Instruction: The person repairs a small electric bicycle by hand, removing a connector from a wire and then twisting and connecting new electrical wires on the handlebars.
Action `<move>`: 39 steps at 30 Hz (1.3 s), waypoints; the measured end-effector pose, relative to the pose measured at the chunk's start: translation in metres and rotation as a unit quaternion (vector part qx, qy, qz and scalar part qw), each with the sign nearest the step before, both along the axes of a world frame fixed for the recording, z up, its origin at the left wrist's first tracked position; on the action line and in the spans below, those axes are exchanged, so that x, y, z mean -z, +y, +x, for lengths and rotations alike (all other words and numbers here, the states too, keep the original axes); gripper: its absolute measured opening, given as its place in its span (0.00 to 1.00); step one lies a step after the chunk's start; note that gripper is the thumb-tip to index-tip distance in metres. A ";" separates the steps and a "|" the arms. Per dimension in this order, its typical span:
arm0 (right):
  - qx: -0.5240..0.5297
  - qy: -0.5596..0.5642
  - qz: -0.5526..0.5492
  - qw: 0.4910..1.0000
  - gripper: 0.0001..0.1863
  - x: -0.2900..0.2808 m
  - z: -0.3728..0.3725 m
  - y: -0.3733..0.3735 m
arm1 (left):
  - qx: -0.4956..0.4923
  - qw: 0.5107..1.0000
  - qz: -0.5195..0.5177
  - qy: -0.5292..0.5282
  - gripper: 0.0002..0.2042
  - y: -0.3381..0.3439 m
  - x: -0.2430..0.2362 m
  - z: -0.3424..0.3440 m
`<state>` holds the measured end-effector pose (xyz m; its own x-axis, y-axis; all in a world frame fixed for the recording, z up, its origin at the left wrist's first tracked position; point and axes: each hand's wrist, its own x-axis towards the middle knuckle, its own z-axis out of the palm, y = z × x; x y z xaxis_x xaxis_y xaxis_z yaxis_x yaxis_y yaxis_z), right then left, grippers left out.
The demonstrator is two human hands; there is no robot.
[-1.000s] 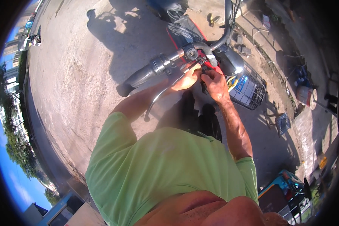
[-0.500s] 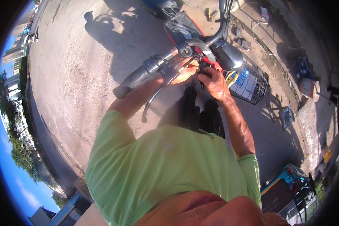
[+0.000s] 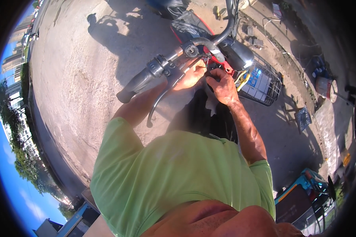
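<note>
In front of me stands a red and black two-wheeled bike whose handlebar carries a black grip and a curved brake lever. My left hand reaches under the bar, partly hidden by it and the lever. Its fingers are closed near some thin wires by the red bodywork; what they hold is too small to name. Just to the right, my right hand is bent into a pinch, thumb against curled fingers. Something dark sits at its fingertips, and I cannot make out its kind.
A wire basket with a blue and white package hangs beyond my right hand, yellow strips beside it. Farther right stand a small folding stool and a bucket. A teal vehicle is at lower right.
My right hand has drawn slightly away from the left, and the gap between their fingertips is wider. The handlebar sits a little further left in view.
</note>
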<state>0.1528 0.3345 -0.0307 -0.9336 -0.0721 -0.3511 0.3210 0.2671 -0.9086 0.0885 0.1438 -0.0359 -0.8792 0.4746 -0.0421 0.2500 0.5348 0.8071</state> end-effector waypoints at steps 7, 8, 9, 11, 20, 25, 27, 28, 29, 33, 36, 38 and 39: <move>-0.044 -0.004 0.026 0.999 0.19 -0.022 0.010 0.004 | -0.002 0.993 -0.044 0.109 0.02 0.009 -0.024 0.012; -0.044 0.006 0.030 0.999 0.19 -0.022 0.012 0.003 | -0.005 0.990 -0.042 0.134 0.02 0.010 -0.026 0.013; -0.045 0.015 0.033 0.998 0.19 -0.019 0.014 0.002 | -0.009 0.990 -0.032 0.134 0.02 0.009 -0.021 0.013; -0.032 0.020 0.022 0.999 0.19 -0.016 0.018 0.000 | -0.013 0.990 -0.014 0.138 0.02 0.007 -0.012 0.012; 0.036 -0.004 -0.025 0.999 0.26 -0.010 0.008 -0.008 | 0.053 0.998 0.021 0.010 0.03 -0.018 -0.011 -0.004; 0.007 0.007 -0.003 1.000 0.25 -0.007 -0.003 -0.003 | 0.027 0.996 0.071 -0.040 0.05 -0.024 0.024 -0.002; 0.010 -0.006 -0.026 1.000 0.24 -0.003 -0.007 -0.002 | 0.026 0.995 0.089 -0.028 0.06 -0.025 0.032 -0.001; 0.011 -0.012 -0.037 0.999 0.23 -0.001 -0.009 -0.001 | 0.032 0.995 0.090 -0.016 0.06 -0.025 0.029 -0.001; 0.011 -0.018 -0.048 0.999 0.22 0.002 -0.010 -0.001 | 0.025 0.992 0.111 -0.046 0.06 -0.024 0.025 0.000; 0.017 -0.047 -0.077 0.996 0.20 0.006 -0.012 -0.002 | -0.007 0.954 0.203 -0.222 0.06 -0.023 0.016 0.002; 0.035 -0.057 -0.103 0.992 0.18 0.013 -0.010 -0.005 | 0.027 0.954 0.189 -0.232 0.04 -0.026 0.013 -0.004; 0.065 -0.054 -0.141 0.986 0.14 0.021 -0.007 -0.009 | 0.018 0.961 0.174 -0.214 0.04 -0.020 0.004 -0.003; 0.080 -0.052 -0.160 0.982 0.12 0.023 -0.006 -0.010 | 0.002 0.947 0.212 -0.241 0.03 -0.020 0.011 -0.002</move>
